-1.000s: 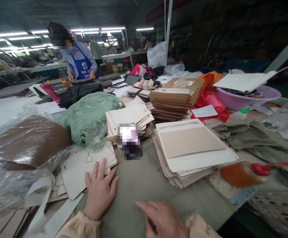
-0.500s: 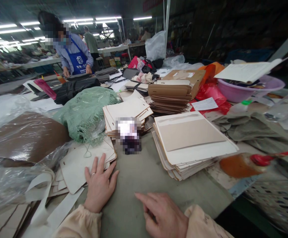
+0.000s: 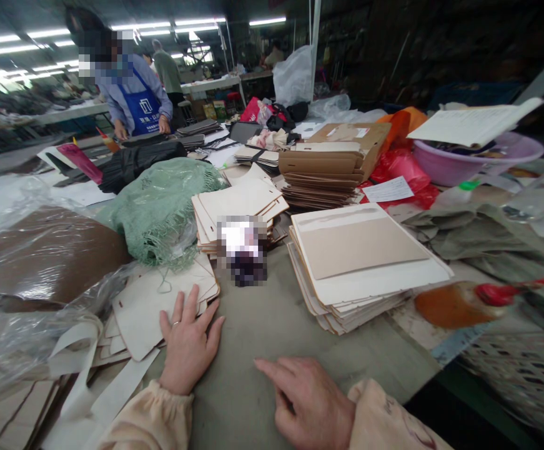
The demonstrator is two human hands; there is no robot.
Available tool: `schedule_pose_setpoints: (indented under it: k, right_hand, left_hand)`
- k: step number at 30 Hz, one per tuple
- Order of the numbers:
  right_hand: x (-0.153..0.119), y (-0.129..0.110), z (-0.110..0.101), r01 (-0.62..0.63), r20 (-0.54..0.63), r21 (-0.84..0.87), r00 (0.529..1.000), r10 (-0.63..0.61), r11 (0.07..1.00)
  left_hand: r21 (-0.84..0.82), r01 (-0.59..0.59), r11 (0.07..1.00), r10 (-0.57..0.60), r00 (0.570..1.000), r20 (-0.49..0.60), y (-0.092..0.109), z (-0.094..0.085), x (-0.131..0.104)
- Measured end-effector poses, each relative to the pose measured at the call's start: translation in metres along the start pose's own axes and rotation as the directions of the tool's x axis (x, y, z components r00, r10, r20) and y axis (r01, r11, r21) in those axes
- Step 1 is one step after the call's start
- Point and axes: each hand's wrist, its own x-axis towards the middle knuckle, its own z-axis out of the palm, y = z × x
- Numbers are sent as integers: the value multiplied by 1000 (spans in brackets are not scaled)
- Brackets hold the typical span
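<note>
My left hand (image 3: 188,340) lies flat with its fingers spread, a ring on one of them. Its fingertips rest over the edge of several cream-coloured flat panels (image 3: 143,319) with rounded corners and small slots. My right hand (image 3: 306,400) rests on the grey-green table cover (image 3: 248,331), index finger stretched out to the left and the other fingers loosely bent. Nothing shows in its grasp. Beyond it sits a thick stack of pale panels (image 3: 375,284), with a beige sheet (image 3: 368,247) on top. A blurred-out bright object (image 3: 242,250) leans against another panel stack (image 3: 237,203).
At left are a plastic-wrapped brown bundle (image 3: 47,256), white strips (image 3: 124,384) and a green fringed cloth (image 3: 162,203). To the right lie an amber bottle with red nozzle (image 3: 450,305) and a purple basin (image 3: 478,165). A person in a blue apron (image 3: 143,109) works across the table.
The view has tilted and shifted slightly. Both my hands keep nearly the same place and pose; nothing has been picked up or let go.
</note>
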Motion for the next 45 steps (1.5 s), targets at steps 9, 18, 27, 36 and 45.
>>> schedule_pose_setpoints:
  k: [9,18,27,36,45]
  right_hand:
    - [2,0,-7,22,-11,70,1000,-22,997]
    - [1,1,-3,15,-18,43,1000,-14,999]
    - [2,2,-3,17,-13,60,1000,-16,998]
    - [1,2,-1,-1,11,-30,1000,1,1000]
    - [1,2,-4,48,-11,48,999,-47,998]
  left_hand:
    - [-8,1,1000,-1,1000,-8,0,1,0]
    - [15,-8,1000,8,1000,4,1,-1,0]
    - [-11,3,1000,-3,1000,-10,1,1,0]
    - [-1,12,1000,-12,1000,-6,2,0,1]
    - [-3,8,1000,-8,1000,-6,2,1,1]
